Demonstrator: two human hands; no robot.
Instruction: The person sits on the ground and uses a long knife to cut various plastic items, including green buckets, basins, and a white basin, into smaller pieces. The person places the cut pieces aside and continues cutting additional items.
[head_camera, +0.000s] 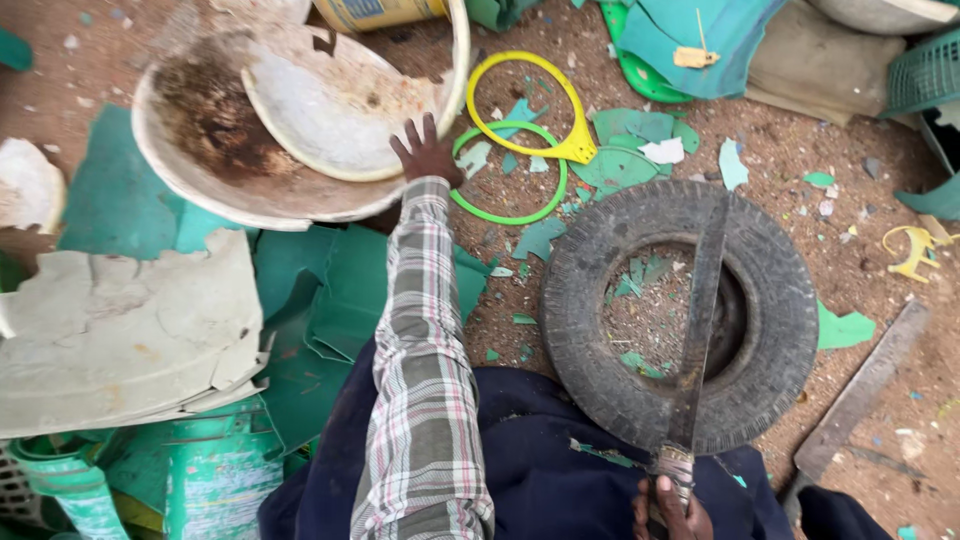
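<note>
My left hand (427, 152), in a plaid sleeve, reaches forward and rests on the rim of a large cracked white plastic basin (200, 160) that holds a broken white piece (330, 105). My right hand (668, 508) grips the handle of a long dark machete (700, 320) at the bottom of the view. The blade lies across a black rubber tyre (590, 300) on the dirt ground. A green plastic ring (505, 205) and a yellow plastic ring with a handle (545, 85) lie just right of my left hand.
Broken green plastic sheets (320, 300) and a cracked white slab (120, 330) cover the left side. Green scraps (625, 150) litter the dirt beyond the tyre. A green basket (925, 75) stands at the far right, a wooden plank (865, 385) near it.
</note>
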